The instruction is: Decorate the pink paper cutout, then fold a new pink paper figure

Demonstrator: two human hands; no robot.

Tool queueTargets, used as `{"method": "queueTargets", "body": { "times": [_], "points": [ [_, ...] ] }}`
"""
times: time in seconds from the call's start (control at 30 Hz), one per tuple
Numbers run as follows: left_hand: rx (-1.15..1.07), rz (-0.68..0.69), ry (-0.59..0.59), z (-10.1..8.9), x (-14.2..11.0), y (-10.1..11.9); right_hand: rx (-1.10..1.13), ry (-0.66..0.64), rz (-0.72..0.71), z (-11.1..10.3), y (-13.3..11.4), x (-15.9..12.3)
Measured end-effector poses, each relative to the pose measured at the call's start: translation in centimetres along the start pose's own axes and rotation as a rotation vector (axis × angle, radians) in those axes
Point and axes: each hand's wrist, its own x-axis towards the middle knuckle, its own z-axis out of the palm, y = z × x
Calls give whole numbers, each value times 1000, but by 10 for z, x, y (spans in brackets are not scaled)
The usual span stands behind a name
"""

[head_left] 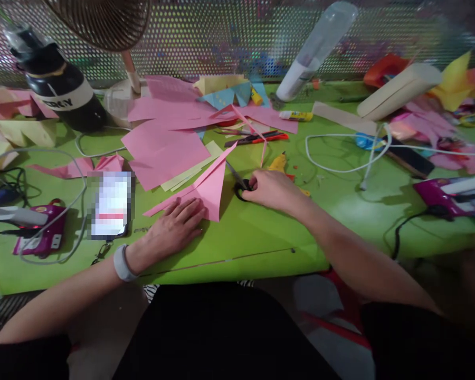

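A folded piece of pink paper lies on the green tabletop in front of me, with a long pointed flap reaching up and to the right. Across its lower left part rests my left hand, flat with the fingers stretched out. To the right of the paper, my right hand has its fingers closed on the black handle of a pair of scissors. Their blades point up and left towards the paper's right edge. Some of the fingers' grip is hidden behind the hand.
Pink sheets lie beyond the folded paper. A phone is left of my left hand. Behind stand a black bottle and a fan. A red-and-black cutter, a glue stick and a white cable lie further back.
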Motion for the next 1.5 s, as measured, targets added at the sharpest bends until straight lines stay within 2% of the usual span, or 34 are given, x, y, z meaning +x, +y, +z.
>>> {"method": "queueTargets", "body": {
  "times": [0.13,0.33,0.4,0.5,0.63,0.83,1.03,1.23,1.5],
  "points": [
    [-27,-16,-15,2,0,-3,130,-115,59,3,18,-18],
    [-48,-26,-1,1,4,-5,738,-419,242,-2,37,-56],
    [-55,-56,-16,1,6,-7,863,-529,272,1,38,-68],
    [-76,-82,-34,0,8,-8,905,-626,288,12,35,-82],
    [-71,-87,-37,-2,11,-6,912,-703,230,25,27,-91],
    [-10,-80,-49,-3,18,-6,965,-774,187,24,20,-89],
    [67,-50,-26,-5,23,-13,1000,-791,124,29,30,-89],
    [93,-32,4,-7,25,-16,1029,-838,127,31,35,-90],
    [134,15,88,-6,27,-22,988,-789,156,25,26,-85]
  ]
}}
